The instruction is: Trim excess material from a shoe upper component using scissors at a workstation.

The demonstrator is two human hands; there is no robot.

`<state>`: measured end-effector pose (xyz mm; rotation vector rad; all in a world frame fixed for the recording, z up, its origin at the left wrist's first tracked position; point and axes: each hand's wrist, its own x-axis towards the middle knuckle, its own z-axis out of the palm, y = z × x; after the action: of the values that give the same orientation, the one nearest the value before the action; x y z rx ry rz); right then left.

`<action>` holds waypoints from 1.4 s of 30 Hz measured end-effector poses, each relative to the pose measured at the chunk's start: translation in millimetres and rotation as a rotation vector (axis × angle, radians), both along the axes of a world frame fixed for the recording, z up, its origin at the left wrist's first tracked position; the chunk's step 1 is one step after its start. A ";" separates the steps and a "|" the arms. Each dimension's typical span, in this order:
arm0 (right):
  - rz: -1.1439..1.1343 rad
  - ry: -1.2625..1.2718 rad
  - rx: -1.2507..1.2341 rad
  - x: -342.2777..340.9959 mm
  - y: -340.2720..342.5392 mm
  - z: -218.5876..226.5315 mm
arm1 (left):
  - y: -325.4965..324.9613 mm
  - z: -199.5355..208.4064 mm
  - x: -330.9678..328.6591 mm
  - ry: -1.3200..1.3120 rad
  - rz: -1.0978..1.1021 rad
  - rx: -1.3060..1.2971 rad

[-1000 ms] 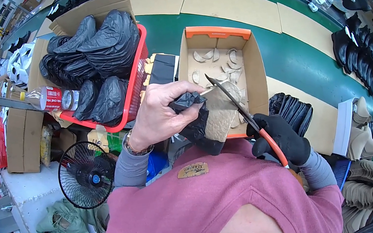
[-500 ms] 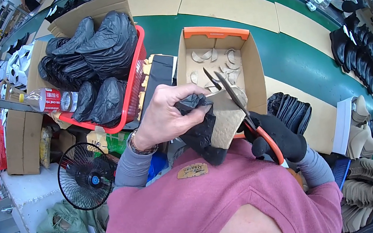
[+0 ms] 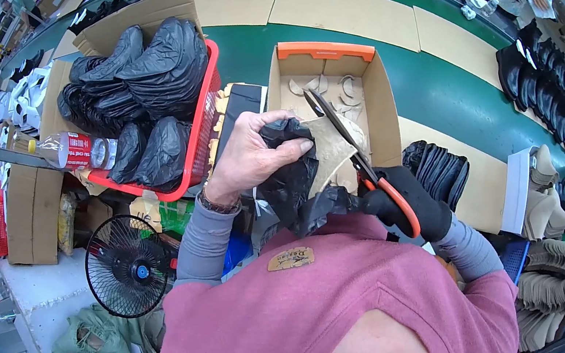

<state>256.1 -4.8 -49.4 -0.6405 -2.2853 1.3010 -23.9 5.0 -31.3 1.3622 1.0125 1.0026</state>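
Orange-handled scissors (image 3: pixel 364 164) clasped in the gloved right hand (image 3: pixel 421 205), left hand (image 3: pixel 250 156) pinching the beige-and-black piece (image 3: pixel 329 151) above the box's (image 3: pixel 380 113) near edge!

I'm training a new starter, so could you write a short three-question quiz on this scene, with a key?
1. Multiple choice: what does the right hand hold?
A) a bottle
B) a fan
C) scissors

2. True or false: the left hand is ungloved.

3. Fill in the colour: beige scraps lie in a box whose far rim is ____.

Key:
1. C, the scissors.
2. True.
3. Orange.
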 end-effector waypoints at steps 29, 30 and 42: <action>-0.217 0.523 -1.302 -76.4 49.5 21.1 | -7.2 12.9 -11.2 0.157 -0.231 0.677; -0.214 0.516 -1.298 -73.7 52.3 20.9 | -6.9 14.7 -9.4 0.133 -0.290 0.696; -0.423 0.157 -0.266 -71.7 49.6 70.6 | -0.3 11.5 -11.8 0.283 -0.130 0.482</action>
<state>184.5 44.8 21.2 -1.0082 -1.7424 1.3913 -35.6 4.7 -19.8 1.9858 0.9023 1.0115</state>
